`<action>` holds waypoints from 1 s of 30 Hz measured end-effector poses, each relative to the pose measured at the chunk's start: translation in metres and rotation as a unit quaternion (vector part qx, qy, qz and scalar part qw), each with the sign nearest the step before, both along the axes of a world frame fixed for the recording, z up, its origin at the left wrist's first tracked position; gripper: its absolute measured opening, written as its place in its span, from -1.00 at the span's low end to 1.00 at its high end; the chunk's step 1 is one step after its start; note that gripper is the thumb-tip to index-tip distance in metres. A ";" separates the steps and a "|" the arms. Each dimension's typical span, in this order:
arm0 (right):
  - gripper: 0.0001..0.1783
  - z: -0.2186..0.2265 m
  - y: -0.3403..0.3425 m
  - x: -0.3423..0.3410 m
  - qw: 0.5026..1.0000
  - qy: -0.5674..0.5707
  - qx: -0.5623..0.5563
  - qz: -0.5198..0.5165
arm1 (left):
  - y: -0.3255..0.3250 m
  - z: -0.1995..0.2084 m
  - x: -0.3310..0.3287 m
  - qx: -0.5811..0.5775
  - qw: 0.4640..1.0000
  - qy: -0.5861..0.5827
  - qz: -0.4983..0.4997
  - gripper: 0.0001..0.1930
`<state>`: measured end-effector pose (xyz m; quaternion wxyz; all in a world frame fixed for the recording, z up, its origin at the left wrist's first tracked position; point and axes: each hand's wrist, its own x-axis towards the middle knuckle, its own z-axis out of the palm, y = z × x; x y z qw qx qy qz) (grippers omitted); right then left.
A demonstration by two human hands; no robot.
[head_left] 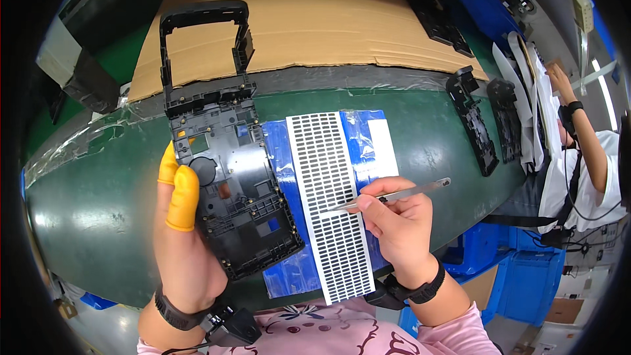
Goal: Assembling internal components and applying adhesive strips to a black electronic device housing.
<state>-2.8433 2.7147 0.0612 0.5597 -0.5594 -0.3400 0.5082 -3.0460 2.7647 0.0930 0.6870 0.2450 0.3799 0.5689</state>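
Observation:
My left hand [187, 223], with yellow finger cots on two fingers, grips a black plastic housing [230, 177] by its left side. The housing has a tall open frame at its far end, and its ribbed inner face is turned up. In my right hand [397, 223] a pair of metal tweezers [414, 190] is pinched, tips pointing left. Those tips are at a white sheet [322, 158] covered with rows of small black rectangular pads; whether they hold a pad is too small to tell. Under the sheet lies a blue taped board [289, 269].
Brown cardboard [322, 13] covers the far part of the green table [98, 190]. More black plastic parts [476, 121] lie at the right, another black frame [434, 20] at the far right. Blue crates [526, 283] stand below the table's right side. Another person's arm [588, 138] shows there.

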 end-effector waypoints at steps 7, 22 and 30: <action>-0.90 -0.001 0.003 -0.001 1.000 0.004 -0.005 0.011 | -0.005 0.000 0.009 0.018 1.000 -0.019 -0.012 -0.56; -0.91 0.048 -0.025 -0.042 0.991 0.048 0.105 0.063 | -0.027 0.000 0.010 -0.039 0.976 -0.162 -0.138 -0.40; -0.88 0.037 -0.024 -0.050 0.991 0.044 0.121 0.041 | -0.027 -0.005 0.010 -0.034 0.982 -0.138 -0.125 -0.44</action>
